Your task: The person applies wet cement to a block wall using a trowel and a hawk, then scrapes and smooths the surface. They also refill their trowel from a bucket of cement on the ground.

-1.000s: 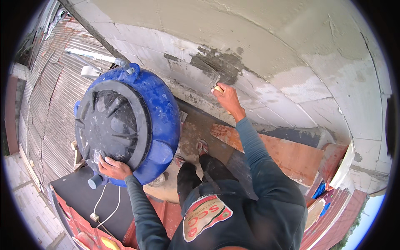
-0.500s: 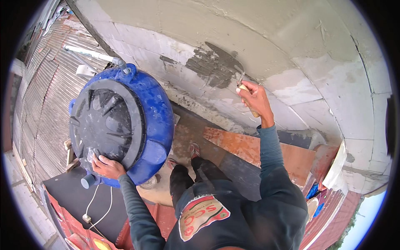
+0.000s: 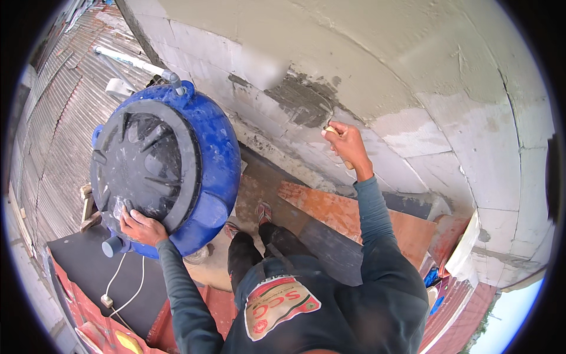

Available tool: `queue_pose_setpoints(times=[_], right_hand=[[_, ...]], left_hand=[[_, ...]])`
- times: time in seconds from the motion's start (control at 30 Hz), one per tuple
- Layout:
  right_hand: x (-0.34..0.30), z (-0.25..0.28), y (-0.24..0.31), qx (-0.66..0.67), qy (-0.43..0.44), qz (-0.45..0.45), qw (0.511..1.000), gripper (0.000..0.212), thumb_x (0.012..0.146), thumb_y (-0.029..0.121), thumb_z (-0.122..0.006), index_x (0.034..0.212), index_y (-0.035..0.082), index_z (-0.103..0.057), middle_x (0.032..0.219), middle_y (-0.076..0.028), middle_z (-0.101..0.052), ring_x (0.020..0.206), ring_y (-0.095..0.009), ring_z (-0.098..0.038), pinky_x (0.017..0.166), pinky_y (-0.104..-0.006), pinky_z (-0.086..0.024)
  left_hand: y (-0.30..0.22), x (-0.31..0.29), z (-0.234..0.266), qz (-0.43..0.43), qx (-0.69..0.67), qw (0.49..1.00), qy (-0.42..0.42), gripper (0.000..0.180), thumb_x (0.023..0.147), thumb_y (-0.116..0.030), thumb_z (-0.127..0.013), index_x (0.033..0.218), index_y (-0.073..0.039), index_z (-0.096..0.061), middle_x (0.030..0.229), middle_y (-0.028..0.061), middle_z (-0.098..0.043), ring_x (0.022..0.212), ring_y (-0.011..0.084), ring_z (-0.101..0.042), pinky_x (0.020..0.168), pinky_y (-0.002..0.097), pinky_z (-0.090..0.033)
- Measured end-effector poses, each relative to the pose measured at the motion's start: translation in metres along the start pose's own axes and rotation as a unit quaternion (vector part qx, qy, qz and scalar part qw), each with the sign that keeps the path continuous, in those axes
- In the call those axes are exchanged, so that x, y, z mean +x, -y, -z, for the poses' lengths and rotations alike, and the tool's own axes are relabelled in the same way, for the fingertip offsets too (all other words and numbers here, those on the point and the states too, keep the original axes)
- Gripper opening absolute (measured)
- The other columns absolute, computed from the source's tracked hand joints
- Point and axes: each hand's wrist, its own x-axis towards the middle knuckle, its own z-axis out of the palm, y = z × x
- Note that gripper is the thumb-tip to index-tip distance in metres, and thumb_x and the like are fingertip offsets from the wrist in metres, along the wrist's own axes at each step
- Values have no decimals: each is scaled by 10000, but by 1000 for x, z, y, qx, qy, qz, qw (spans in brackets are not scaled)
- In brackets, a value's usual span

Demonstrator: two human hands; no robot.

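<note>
My right hand (image 3: 349, 146) is closed around the wooden handle of a trowel (image 3: 329, 128). The trowel's blade lies against the block wall (image 3: 436, 135), at a patch of wet grey mortar (image 3: 298, 97); mortar and glare make the blade's outline hard to see. On the left, my left hand (image 3: 143, 228) rests with fingers stretched out on the black lid (image 3: 147, 165) of a large blue tank (image 3: 221, 159), near the lid's front edge. It holds nothing.
A white pipe (image 3: 124, 56) joins the tank's far side. Corrugated roofing (image 3: 50, 141) spreads at left. An orange-brown board (image 3: 324, 209) lies below the wall. A white cable (image 3: 141, 283) trails over a dark sheet (image 3: 82, 271) at lower left.
The mortar patch looks flatter and more spread out. My right hand and the trowel have shifted slightly along the wall. My left hand stays on the lid; the whole view has moved a little.
</note>
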Motion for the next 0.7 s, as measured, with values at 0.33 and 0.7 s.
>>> queue_pose_setpoints(times=[0.33,0.7], right_hand=[[-35,50,37,75,-23,-2,997,517,879,192,-767,1279,-109,-639,817,-67,-690,610,-82,-588,498,-247,-465],[-26,27,17,30,-30,-16,999,495,887,219,-773,1274,-70,-665,797,-70,-682,587,-85,-590,480,-259,-459]], left_hand=[[-7,2,3,15,-4,1000,8,395,1064,-281,-481,1392,-98,-604,1364,209,-523,1285,377,-503,1087,481,-391],[-2,2,1,13,-14,1000,11,395,1068,-289,-479,1383,-89,-608,1361,220,-521,1282,386,-505,1084,485,-397]])
